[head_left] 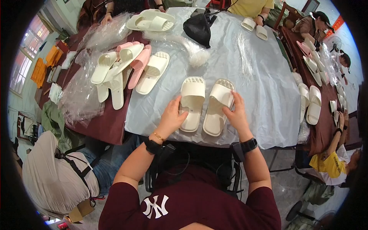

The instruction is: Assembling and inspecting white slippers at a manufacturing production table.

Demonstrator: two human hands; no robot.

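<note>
Two cream slide slippers lie side by side on the grey plastic sheet in front of me, toes pointing away. My left hand (173,114) holds the left slipper (193,94) by its outer edge, thumb over the footbed and fingers along the side. On the other side, my right hand (237,112) grips the right slipper (219,96) in the same way, its thumb at the strap's rear edge. The right slipper tilts slightly, its toe turned to the right. A narrow gap separates the pair.
A pile of cream and pink slippers (123,67) lies to the left beside crumpled clear plastic bags (82,96). Farther back are more cream slippers (151,21), a black bag (199,28) and bundled clear strands (244,55). Co-workers sit around; one handles slippers (248,24) at the far side.
</note>
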